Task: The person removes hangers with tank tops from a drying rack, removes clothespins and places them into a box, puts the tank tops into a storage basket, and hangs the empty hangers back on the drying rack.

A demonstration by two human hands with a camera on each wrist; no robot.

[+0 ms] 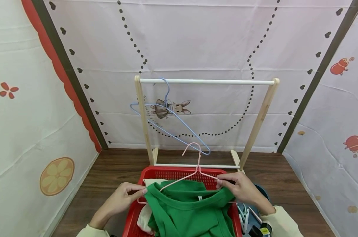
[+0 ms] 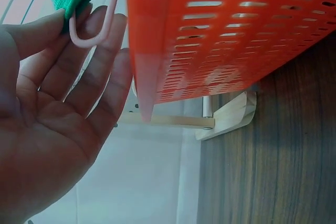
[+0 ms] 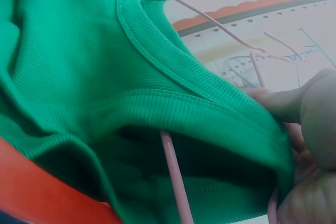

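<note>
A green ribbed top [image 1: 193,214] is spread over the red basket, its neckline toward the back. The pink hanger [image 1: 198,164] runs inside it, hook up through the neck opening. My left hand [image 1: 119,200] pinches the top's left shoulder between thumb and fingers; in the left wrist view the hanger's rounded end [image 2: 86,42] pokes out beside the fingers. At the other shoulder my right hand [image 1: 241,187] pinches the fabric at the hanger's arm. In the right wrist view, the hanger's lower bar [image 3: 176,177] shows through the ribbed armhole.
Behind the basket [image 1: 146,172] stands a wooden rack with a white top rail [image 1: 208,81]. A blue hanger [image 1: 185,125] hangs at its left end. Pale cloth [image 1: 144,219] lies in the basket. A blue container with clothespins [image 1: 244,217] sits to the right.
</note>
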